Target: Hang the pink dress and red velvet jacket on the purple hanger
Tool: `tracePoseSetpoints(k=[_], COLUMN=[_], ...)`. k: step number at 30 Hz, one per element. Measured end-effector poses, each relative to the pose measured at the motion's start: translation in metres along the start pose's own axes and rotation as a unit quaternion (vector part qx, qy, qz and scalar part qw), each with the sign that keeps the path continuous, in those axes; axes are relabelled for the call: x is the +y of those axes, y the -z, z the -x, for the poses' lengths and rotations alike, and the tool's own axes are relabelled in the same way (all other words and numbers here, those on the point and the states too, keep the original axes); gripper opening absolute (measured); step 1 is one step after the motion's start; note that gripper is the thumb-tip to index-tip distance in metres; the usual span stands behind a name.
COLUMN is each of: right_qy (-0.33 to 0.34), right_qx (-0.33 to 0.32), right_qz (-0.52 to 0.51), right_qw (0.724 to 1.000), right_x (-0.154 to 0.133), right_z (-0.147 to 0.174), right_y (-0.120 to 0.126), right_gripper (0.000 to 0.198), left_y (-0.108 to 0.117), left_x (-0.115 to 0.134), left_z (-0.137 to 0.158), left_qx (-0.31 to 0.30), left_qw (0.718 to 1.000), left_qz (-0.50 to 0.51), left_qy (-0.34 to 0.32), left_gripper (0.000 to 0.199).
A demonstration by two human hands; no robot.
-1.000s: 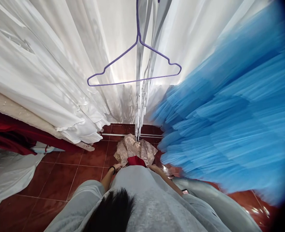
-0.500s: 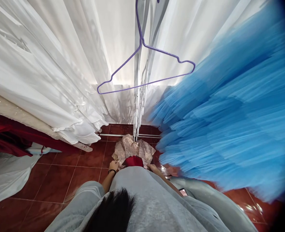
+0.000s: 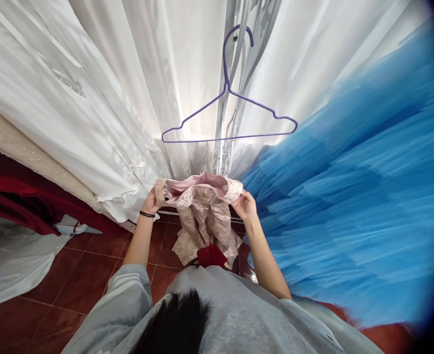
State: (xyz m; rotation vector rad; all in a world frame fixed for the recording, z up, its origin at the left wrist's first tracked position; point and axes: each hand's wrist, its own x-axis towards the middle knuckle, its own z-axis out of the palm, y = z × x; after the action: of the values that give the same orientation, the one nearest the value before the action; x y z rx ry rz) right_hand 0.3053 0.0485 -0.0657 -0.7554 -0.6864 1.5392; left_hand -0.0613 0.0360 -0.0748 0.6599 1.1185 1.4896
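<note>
Here, nearest of all, a grey sweatshirt (image 3: 239, 319) and dark hair fill the low edge of the view, over red floor tiles (image 3: 87, 275). Just beyond, both hands hold up a small pink-and-gold brocade dress (image 3: 202, 216). The left hand (image 3: 151, 202), a black band on its wrist, pinches one end of the open waist or neck edge; the right hand (image 3: 245, 204) pinches the other end — each grip is clamped on the cloth, spreading the opening wide. The dress hangs in the air between them, its long axis running straight down toward the floor, opening up, hem low, with a red trim (image 3: 211, 255) at the bottom. It looks light and soft, though the brocade seems to hold some body; it would sag if let go on one side, so the rim is probably the sound place to hold. Farther off hangs a bare purple wire hanger (image 3: 231, 115), hook up — white gowns (image 3: 91, 98) to its left, a blue tulle skirt (image 3: 349, 172) to its right.
</note>
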Motion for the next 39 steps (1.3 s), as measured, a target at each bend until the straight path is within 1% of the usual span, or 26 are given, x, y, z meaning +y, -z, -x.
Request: tracePoseSetpoints(k=[2, 3, 5, 8, 10, 11, 13, 16, 19, 21, 23, 26, 27, 28, 30, 31, 33, 35, 36, 39], right_qy=[0.004, 0.011, 0.046, 0.111, 0.13, 0.133, 0.135, 0.132, 0.149, 0.175, 0.206, 0.264, 0.281, 0.291, 0.297, 0.299, 0.307, 0.322, 0.329, 0.344], right_qx=[-0.026, -0.024, 0.0, 0.038, 0.048, 0.048, 0.046, 0.037, 0.048, 0.062, 0.082, 0.131, 0.148, 0.163, 0.19, 0.205, 0.228, 0.243, 0.244, 0.222], right_qz=[0.028, 0.039, 0.039, 0.028, 0.038, 0.042, 0.046, 0.056, 0.065, 0.062, 0.062, 0.121, 0.154, 0.184, 0.212, 0.206, 0.184, 0.175, 0.178, 0.178], right_qw=[0.999, 0.999, 0.998, 0.993, 0.99, 0.989, 0.989, 0.989, 0.985, 0.981, 0.973, 0.948, 0.936, 0.925, 0.911, 0.909, 0.906, 0.898, 0.895, 0.895], right_x=[-0.008, -0.013, -0.026, -0.051, -0.063, -0.067, -0.069, -0.065, -0.065, -0.069, -0.074, -0.076, -0.075, -0.074, -0.073, -0.075, -0.082, -0.096, -0.104, -0.133], right_z=[0.0, 0.0, -0.003, -0.007, -0.006, -0.004, 0.001, 0.008, 0.009, 0.007, 0.005, 0.004, 0.005, 0.006, 0.009, 0.01, 0.01, 0.005, 0.002, -0.015], right_y=[-0.015, -0.02, -0.027, -0.032, -0.038, -0.042, -0.051, -0.061, -0.063, -0.058, -0.048, -0.021, -0.01, 0.001, 0.021, 0.03, 0.045, 0.057, 0.061, 0.065], right_gripper=[0.02, 0.022, 0.023, 0.029, 0.033, 0.033, 0.033, 0.03, 0.025, 0.024, 0.023, 0.011, 0.015, 0.02, 0.026, 0.024, 0.019, 0.017, 0.018, 0.021], left_y=[-0.007, -0.01, -0.017, -0.029, -0.039, -0.044, -0.055, -0.073, -0.093, -0.109, -0.124, -0.144, -0.148, -0.151, -0.154, -0.154, -0.152, -0.151, -0.15, -0.15], left_x=[0.014, 0.022, 0.044, 0.084, 0.107, 0.116, 0.128, 0.141, 0.156, 0.167, 0.172, 0.165, 0.16, 0.153, 0.141, 0.136, 0.132, 0.132, 0.133, 0.139], left_z=[-0.001, -0.003, -0.009, -0.024, -0.035, -0.042, -0.054, -0.069, -0.078, -0.082, -0.083, -0.081, -0.079, -0.077, -0.072, -0.069, -0.063, -0.056, -0.053, -0.044], left_qx=[0.005, 0.01, 0.012, 0.005, -0.002, -0.003, -0.011, -0.039, -0.078, -0.103, -0.132, -0.178, -0.181, -0.175, -0.137, -0.109, -0.053, -0.016, -0.007, 0.006], left_qw=[1.0, 0.999, 0.994, 0.973, 0.952, 0.944, 0.94, 0.943, 0.941, 0.933, 0.919, 0.895, 0.892, 0.893, 0.894, 0.891, 0.874, 0.854, 0.849, 0.845], left_qz=[0.003, 0.004, 0.0, -0.05, -0.106, -0.124, -0.126, -0.105, -0.125, -0.151, -0.193, -0.26, -0.271, -0.276, -0.279, -0.282, -0.288, -0.293, -0.294, -0.306], left_qy=[-0.022, -0.043, -0.105, -0.225, -0.286, -0.305, -0.318, -0.313, -0.305, -0.309, -0.319, -0.317, -0.313, -0.31, -0.322, -0.339, -0.387, -0.429, -0.439, -0.438], left_gripper=[0.024, 0.031, 0.039, 0.04, 0.038, 0.037, 0.038, 0.043, 0.043, 0.042, 0.042, 0.037, 0.034, 0.03, 0.023, 0.02, 0.015, 0.006, 0.002, 0.004])
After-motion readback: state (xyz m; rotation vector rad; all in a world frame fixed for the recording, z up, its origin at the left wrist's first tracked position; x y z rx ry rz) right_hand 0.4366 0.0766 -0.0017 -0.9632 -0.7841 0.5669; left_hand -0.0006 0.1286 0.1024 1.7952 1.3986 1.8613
